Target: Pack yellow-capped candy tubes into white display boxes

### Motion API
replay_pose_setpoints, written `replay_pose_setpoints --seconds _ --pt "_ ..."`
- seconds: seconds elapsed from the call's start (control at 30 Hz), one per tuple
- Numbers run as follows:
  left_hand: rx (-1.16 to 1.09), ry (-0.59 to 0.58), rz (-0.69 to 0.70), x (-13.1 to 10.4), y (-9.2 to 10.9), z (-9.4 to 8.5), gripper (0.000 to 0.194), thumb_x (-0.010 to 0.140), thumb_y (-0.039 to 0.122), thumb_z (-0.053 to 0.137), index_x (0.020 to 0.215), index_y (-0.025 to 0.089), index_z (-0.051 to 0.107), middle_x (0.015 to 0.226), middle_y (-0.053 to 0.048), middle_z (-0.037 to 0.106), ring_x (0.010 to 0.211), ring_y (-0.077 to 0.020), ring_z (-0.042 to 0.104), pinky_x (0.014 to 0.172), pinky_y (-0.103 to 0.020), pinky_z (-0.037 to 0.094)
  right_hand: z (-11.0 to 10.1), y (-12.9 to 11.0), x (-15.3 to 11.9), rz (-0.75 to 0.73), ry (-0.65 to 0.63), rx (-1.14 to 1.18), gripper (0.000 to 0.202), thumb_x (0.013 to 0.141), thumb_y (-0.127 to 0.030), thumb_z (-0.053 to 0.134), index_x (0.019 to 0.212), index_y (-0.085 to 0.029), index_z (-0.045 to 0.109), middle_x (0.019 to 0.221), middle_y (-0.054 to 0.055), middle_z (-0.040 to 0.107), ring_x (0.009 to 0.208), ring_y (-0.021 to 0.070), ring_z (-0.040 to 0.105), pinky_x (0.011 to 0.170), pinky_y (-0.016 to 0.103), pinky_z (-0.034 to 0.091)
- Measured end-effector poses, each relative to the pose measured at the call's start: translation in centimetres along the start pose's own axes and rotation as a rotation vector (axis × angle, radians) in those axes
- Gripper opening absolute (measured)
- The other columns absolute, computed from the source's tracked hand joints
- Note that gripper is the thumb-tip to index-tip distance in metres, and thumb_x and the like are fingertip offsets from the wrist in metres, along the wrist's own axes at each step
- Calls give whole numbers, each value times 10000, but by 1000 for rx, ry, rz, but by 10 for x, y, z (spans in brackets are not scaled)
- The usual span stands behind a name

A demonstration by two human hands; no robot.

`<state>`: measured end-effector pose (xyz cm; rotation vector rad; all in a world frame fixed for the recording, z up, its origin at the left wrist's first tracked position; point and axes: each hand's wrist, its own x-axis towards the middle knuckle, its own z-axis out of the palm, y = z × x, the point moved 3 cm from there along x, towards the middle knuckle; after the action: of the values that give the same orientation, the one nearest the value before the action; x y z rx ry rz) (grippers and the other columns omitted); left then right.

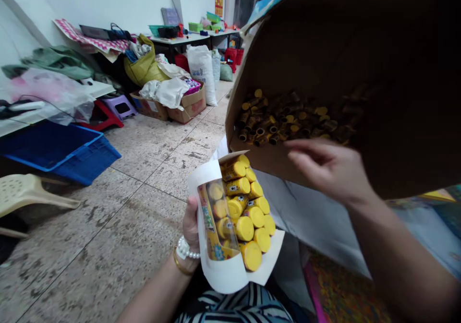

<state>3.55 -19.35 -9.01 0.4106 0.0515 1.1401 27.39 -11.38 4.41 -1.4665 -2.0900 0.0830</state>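
My left hand grips a small white cardboard box from its left side. The box has a clear window, its flaps stand open, and it is packed with several small tubes with yellow caps. To the right, my right hand is at the mouth of a big brown carton tipped toward me. Its fingers are bent and partly blurred, so whether they hold anything is unclear. Inside the carton lies a loose heap of the same yellow-capped tubes, some showing dark open-looking ends.
A blue plastic crate and a cream stool stand on the speckled floor at left. Cardboard boxes with bags and a white sack line the wall behind. Tables with bins stand farther back.
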Motion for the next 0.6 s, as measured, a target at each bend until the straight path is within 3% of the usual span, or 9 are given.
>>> replay_pose_setpoints --seconds 0.03,0.07,0.13,0.2,0.33,0.43,0.53,0.6 --pt "3 24 5 0 2 1 661 889 689 561 1336 207 635 1455 -141 602 1444 -413 436 1180 -610 350 -1 32 6 177 33 -241 427 969 -462 509 1192 -174 731 1115 176 727 940 280 694 775 384 524" --pt "2 53 19 1 3 1 658 879 690 578 1323 210 641 1456 -140 600 1441 -417 439 1178 -613 351 0 64 10 369 -46 -452 528 978 -513 462 1229 -123 716 1205 260 685 1024 358 683 772 439 507" --pt "-15 123 60 1 5 -1 696 872 701 577 1368 213 601 1473 -146 580 1431 -416 452 1173 -611 358 7 121 8 761 -305 -641 638 972 -529 435 1296 -30 666 1250 368 633 1096 444 663 730 482 480" --pt "-26 175 77 0 5 -3 762 869 709 573 1450 219 519 1496 -159 552 1421 -413 466 1167 -608 367 14 152 4 833 -404 -649 635 976 -456 435 1371 17 588 1157 393 659 1054 434 687 677 462 463" --pt "5 182 38 0 -1 -6 841 844 717 606 1519 247 431 1528 -155 519 1426 -415 459 1165 -606 371 22 160 -5 716 -452 -605 652 938 -456 518 1390 14 534 1090 365 688 952 414 704 647 434 441" --pt "15 158 15 1 -5 -5 824 867 730 555 1516 235 438 1541 -151 507 1450 -419 424 1176 -606 351 30 143 -9 522 -508 -496 533 904 -541 565 1170 -91 671 1057 282 720 904 356 696 693 400 454" --pt "18 123 41 1 -6 0 794 898 734 473 1502 220 454 1556 -142 492 1475 -410 385 1205 -590 305 38 128 -10 379 -501 -390 465 933 -579 503 972 -164 709 992 202 739 891 319 689 748 384 470" --pt "24 87 40 1 -3 9 817 894 770 415 1500 223 455 1557 -127 496 1489 -399 361 1229 -575 260 42 123 -12 345 -453 -360 433 951 -503 494 1069 -141 700 1060 211 734 953 329 691 796 391 488"
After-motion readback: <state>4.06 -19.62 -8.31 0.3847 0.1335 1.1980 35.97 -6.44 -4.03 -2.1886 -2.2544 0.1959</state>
